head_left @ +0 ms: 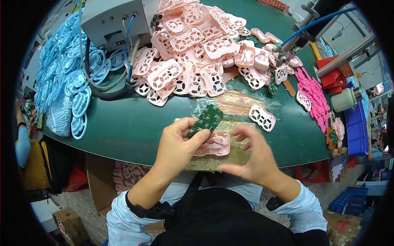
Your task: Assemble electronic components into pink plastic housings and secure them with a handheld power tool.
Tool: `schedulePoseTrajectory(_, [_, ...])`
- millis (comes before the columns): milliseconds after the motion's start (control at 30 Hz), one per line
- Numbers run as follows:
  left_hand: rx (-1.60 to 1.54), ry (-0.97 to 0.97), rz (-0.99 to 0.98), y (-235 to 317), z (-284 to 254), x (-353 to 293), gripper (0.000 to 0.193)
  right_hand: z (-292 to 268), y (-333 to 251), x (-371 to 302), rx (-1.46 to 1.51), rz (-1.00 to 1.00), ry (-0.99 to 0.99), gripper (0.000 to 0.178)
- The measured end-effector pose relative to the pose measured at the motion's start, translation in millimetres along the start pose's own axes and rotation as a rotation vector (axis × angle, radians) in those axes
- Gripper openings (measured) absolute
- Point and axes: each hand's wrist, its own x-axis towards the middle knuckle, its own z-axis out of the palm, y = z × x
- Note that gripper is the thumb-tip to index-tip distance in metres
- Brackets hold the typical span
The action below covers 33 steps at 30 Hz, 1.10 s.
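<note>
Between the thumb and fingers of my left hand is a green circuit board, held tilted above the work spot. Below it, a pink plastic shell lies with its inner side up, and thin wires show inside it. My left fingers cover part of that shell. To the right of the shell, my right hand is raised with thumb and fingers apart, holding nothing; its fingertips are slightly blurred. Under the shell is a mat covered in yellowish tape. A single pink cover with cut-out holes lies beyond my right hand.
A large heap of pink covers fills the far middle of the green table. Light blue plastic parts are piled at left beside a grey machine box. Bright pink pieces, a metal tool arm and a blue bin stand right.
</note>
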Motion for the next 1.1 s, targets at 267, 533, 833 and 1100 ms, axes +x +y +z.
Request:
schedulePoseTrajectory(267, [-0.313, -0.022, -0.085, -15.6, -4.5, -1.9, 0.022, 9.1, 21.3, 18.0, -0.09, -0.338, 0.005, 0.033])
schedulePoseTrajectory(533, [0.498, -0.17, 0.467, -13.3, -3.8, -14.3, 0.019, -10.6, 33.4, 27.6, -0.135, -0.377, -0.212, 0.02])
schedulePoseTrajectory(833, [0.93, -0.449, 0.853, 2.4, -18.2, 10.8, 0.031, -11.4, 14.3, 34.8, -0.186, -0.132, -0.351, 0.015])
schedulePoseTrajectory(1100, [0.963, -0.635, 0.772, 9.5, -24.6, 7.4, 0.026, -4.4, 7.9, 43.3, -0.271, -0.151, -0.362, 0.016])
